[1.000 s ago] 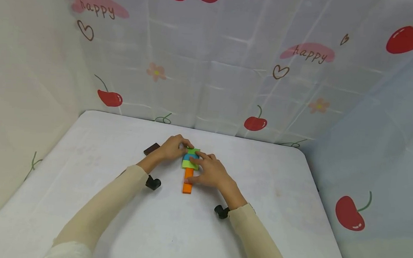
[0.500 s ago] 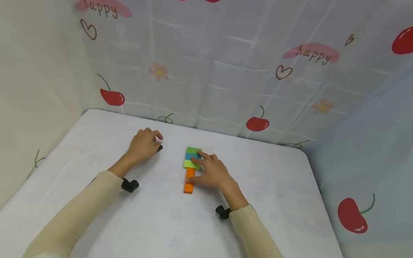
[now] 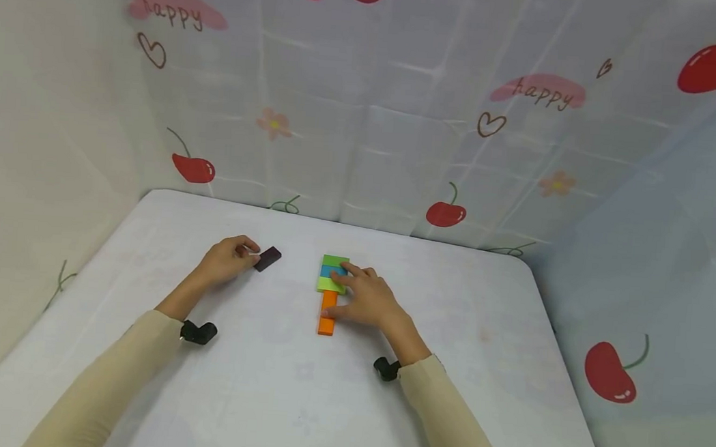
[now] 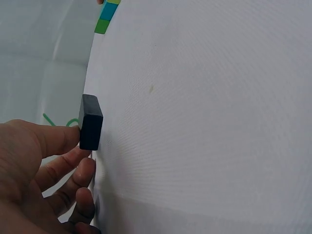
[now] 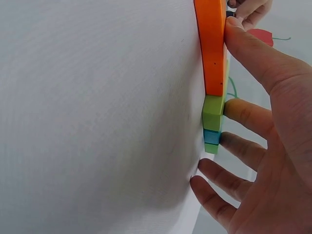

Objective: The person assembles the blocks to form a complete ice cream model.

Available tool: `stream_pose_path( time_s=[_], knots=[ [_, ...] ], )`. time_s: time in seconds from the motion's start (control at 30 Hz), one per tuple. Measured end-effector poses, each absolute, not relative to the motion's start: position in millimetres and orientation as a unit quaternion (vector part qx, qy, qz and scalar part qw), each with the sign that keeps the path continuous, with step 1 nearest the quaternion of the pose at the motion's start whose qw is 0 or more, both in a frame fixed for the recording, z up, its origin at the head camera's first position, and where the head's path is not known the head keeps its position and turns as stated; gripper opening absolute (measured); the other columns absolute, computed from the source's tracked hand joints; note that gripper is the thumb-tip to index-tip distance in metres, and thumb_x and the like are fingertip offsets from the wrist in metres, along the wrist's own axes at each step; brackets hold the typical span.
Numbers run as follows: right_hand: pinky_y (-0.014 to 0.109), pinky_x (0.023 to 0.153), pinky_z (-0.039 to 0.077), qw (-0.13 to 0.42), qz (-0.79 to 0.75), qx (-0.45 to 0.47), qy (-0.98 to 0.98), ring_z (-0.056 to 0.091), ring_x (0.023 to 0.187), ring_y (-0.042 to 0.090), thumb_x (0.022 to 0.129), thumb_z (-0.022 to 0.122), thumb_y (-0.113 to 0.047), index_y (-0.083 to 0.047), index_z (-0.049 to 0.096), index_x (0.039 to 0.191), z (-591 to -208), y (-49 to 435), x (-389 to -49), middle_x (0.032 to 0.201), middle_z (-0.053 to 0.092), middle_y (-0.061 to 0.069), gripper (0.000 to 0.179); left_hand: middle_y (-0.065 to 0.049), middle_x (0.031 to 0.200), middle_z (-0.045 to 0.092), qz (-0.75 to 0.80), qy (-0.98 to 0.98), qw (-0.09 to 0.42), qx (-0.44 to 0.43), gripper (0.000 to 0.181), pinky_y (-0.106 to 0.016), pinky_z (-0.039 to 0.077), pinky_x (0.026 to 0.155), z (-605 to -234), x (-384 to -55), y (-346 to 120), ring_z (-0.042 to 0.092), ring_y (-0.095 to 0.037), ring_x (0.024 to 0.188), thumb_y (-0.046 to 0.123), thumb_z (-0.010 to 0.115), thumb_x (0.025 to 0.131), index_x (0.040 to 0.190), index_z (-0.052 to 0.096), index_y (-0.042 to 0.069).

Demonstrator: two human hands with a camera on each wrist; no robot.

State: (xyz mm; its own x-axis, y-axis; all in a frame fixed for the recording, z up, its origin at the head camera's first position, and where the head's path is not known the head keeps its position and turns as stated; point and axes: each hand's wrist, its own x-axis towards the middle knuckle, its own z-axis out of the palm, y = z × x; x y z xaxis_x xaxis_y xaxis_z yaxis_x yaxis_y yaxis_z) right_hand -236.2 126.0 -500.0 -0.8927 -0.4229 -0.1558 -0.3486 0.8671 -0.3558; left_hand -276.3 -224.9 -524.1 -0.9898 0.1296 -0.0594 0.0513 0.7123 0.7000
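My left hand (image 3: 228,260) pinches the near end of a small dark rectangular block (image 3: 267,259) at the left of the table. In the left wrist view its thumb lies at one side of the dark block (image 4: 91,126), with the other fingers curled below. Right of centre, my right hand (image 3: 362,299) rests with spread fingers on a flat row of blocks. The thumb touches the long orange part (image 3: 326,324); the index finger lies over the blue block (image 3: 326,271). A green block (image 3: 334,259) and a lime block (image 3: 326,285) border the blue one.
A white-covered table (image 3: 298,397) holds the blocks. A curtain (image 3: 387,150) printed with cherries and hearts rises behind its far edge, and similar cloth hangs at both sides. Black wrist cameras sit under the left (image 3: 199,333) and right wrist (image 3: 386,369).
My left hand has left the green block, moved left past the dark block, then back and down to its near end. The right hand and coloured row stay put.
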Motion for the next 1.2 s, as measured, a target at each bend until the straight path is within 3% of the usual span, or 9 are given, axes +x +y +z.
stream_pose_path(
  time_s=[0.37,0.7,1.2],
  knots=[
    [0.060,0.122,0.042,0.114,-0.171,-0.200,0.958,0.042,0.154,0.036,0.085,0.081,-0.069,-0.036,0.052,0.160,-498.4,131.0,-235.4,0.178,0.034,-0.004,0.087,-0.011,0.104,0.069,0.392,0.917,0.052,0.058,0.025,-0.033,0.044,0.078,-519.7,-277.5,-214.5,0.058,-0.023,0.093,0.024,0.066,0.106,0.123,0.074,0.006],
    [0.060,0.122,0.041,0.114,-0.180,-0.201,0.956,0.042,0.154,0.037,0.085,0.082,-0.068,-0.033,0.054,0.159,-497.9,128.4,-233.3,0.177,0.035,-0.002,0.086,-0.012,0.105,0.070,0.389,0.919,0.041,0.048,0.025,-0.035,0.043,0.080,-520.3,-298.2,-198.0,0.059,-0.026,0.093,0.023,0.066,0.106,0.123,0.075,0.007],
    [0.059,0.122,0.042,0.113,-0.169,-0.201,0.958,0.043,0.154,0.036,0.085,0.080,-0.068,-0.035,0.053,0.159,-501.1,127.7,-234.8,0.177,0.035,-0.003,0.086,-0.012,0.113,0.074,0.395,0.917,0.046,-0.002,0.022,-0.048,0.044,0.096,-513.9,-330.5,-158.6,0.061,-0.030,0.105,0.027,0.070,0.104,0.118,0.079,0.012]
  ],
)
